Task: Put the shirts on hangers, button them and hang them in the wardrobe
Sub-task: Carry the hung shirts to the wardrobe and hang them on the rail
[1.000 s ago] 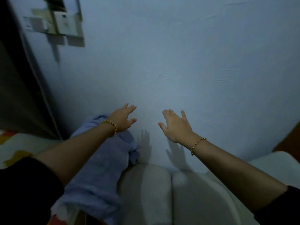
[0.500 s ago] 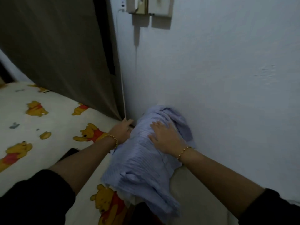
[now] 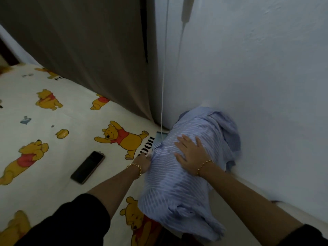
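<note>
Crumpled blue striped shirt (image 3: 177, 189) heaped on bed (image 3: 74, 119) against wall (image 3: 248, 77), right hand (image 3: 191, 155) flat on it, fingers apart, left hand (image 3: 143, 163) at its edge, fingers hidden, cannot tell

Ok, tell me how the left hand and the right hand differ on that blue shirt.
The right hand lies flat on top of the blue striped shirt, fingers spread; the left hand meets its side edge. The right hand's fingers show plainly; the left hand's are partly hidden by cloth. Both wear gold bead bracelets.
</note>
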